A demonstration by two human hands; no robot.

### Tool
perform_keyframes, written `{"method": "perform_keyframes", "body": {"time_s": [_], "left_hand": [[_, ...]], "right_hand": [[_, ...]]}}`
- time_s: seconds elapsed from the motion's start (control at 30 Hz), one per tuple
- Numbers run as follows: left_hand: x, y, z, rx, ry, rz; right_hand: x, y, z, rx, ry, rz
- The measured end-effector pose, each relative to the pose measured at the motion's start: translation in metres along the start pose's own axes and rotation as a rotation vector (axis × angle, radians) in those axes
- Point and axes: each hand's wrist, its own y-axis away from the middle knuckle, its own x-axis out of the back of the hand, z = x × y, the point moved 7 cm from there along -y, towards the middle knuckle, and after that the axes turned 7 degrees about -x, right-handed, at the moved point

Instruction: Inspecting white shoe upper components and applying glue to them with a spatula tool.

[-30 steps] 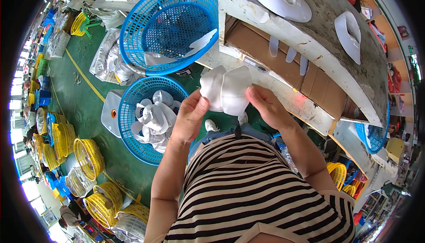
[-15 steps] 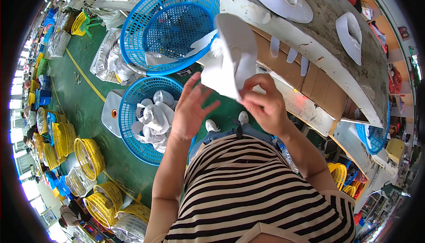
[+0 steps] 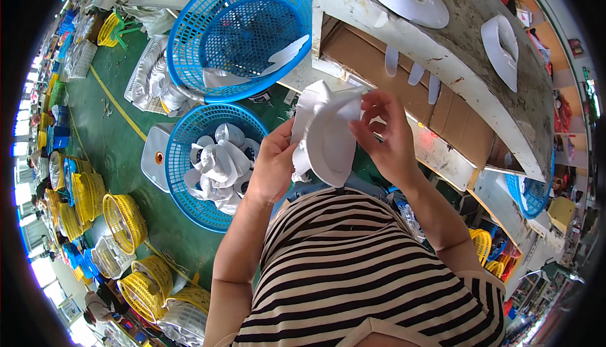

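Our left hand [image 3: 275,165] pinches the white piece [image 3: 333,137] | piece: right of it, between both hands | our right hand [image 3: 390,133]: half-curled at its edge, hold unclear | risk: we'd drop it, left pinch slipping

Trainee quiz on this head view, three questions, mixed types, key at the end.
1. True or false: the left hand grips the white piece.
2. The basket nearest the left hand, holding white parts, is: A yellow; B blue; C green.
3. How many curved white shells lie on the bench top?

Key: 1 true; 2 B; 3 two.
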Motion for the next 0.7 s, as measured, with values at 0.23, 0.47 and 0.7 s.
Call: {"method": "perform_keyframes", "body": {"time_s": [0.23, 0.47, 0.7], "left_hand": [[0.007, 0.0, -0.003, 0.074, -0.146, -0.026], [0.002, -0.017, 0.023, -0.269, -0.912, -0.155], [0.015, -0.019, 0.001, -0.396, -0.905, -0.103]], "right_hand": [[-0.002, -0.011, 0.014, -0.269, -0.19, -0.145], [-0.022, -0.006, 0.007, -0.204, -0.134, -0.302], [-0.03, -0.009, -0.003, 0.149, 0.326, -0.196]]}}
